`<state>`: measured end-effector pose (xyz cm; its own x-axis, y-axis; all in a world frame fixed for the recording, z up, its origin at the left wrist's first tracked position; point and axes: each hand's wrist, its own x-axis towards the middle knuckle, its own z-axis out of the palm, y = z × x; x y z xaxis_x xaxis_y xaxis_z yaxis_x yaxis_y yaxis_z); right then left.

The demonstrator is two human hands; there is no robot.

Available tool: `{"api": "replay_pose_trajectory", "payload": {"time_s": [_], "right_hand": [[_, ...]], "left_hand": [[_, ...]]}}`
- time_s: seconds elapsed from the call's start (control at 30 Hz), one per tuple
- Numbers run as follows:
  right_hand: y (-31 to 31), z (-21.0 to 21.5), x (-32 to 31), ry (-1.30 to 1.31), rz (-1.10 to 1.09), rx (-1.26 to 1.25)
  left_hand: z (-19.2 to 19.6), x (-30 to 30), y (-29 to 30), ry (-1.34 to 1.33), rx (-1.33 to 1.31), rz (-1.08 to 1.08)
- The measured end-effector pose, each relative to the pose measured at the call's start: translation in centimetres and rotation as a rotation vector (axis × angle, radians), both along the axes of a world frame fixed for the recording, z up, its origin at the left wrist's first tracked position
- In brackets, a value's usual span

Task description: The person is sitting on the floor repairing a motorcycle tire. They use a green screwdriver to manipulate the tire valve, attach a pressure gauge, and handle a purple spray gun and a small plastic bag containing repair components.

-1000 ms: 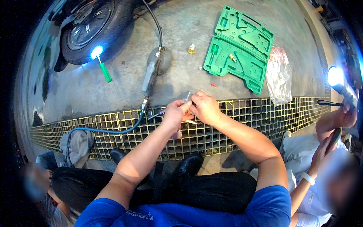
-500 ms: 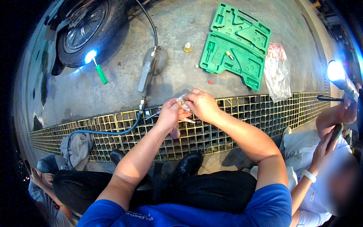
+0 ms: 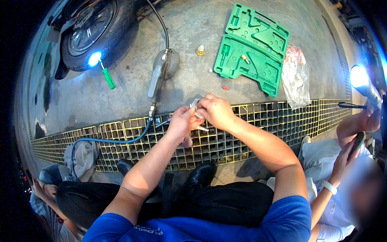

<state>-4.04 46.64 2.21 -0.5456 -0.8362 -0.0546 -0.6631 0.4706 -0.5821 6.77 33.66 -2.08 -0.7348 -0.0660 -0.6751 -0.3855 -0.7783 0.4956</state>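
Both of my hands meet over the drain grate in the middle of the view, closed on a small crinkled clear plastic packet (image 3: 195, 103). Fingers and thumb of my left hand (image 3: 180, 122) pinch its left side. My right hand (image 3: 219, 113) grips it from the right with bent fingers. What lies inside the packet is too small to make out. A pale, thin stick-like piece (image 3: 202, 128) pokes out beneath my hands. Below my left palm hangs something pinkish (image 3: 187, 142), mostly hidden. The green-handled screwdriver (image 3: 108, 78) angles out from the tyre (image 3: 125, 32) at upper left, under a bright light spot.
A grey tyre inflator (image 3: 155, 82) with a blue hose (image 3: 121, 141) lies left of my hands. Beyond are a small yellow bottle (image 3: 200, 51), a red piece (image 3: 225, 87), an open green case (image 3: 250, 72) and a plastic bag (image 3: 296, 76). At right, another person holds a lit flashlight (image 3: 369, 89).
The clear packet shows slightly more above my fingers, which have shifted a little. My arms and the things on the floor stay where they were.
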Motion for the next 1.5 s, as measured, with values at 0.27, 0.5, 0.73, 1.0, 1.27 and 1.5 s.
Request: {"api": "replay_pose_trajectory", "payload": {"time_s": [0.27, 0.5, 0.73, 1.0, 1.27, 1.5], "right_hand": [[0.4, -0.4, 0.2, 0.030, 0.008, -0.043], [0.3, -0.4, 0.4, 0.070, 0.019, -0.016], [0.0, -0.7, 0.9, 0.070, 0.043, 0.060], [-0.2, -0.8, 1.1, 0.010, -0.017, 0.138], [0.1, -2.9, -1.1, -0.356, -0.203, -0.346], [0.9, -8.4, -6.5, -0.173, -0.383, 0.002]], "left_hand": [[0.8, -0.4, 0.0, -0.039, -0.099, 0.001], [1.1, -0.7, -0.1, -0.054, -0.226, -0.121], [0.7, -0.7, -0.4, -0.052, -0.556, -0.340], [-0.3, -0.3, 0.5, -0.039, -0.449, -0.115], [1.4, -1.0, -0.6, -0.157, -0.381, -0.118], [-1.1, -0.2, -1.3, -0.103, -0.345, -0.064]]}}
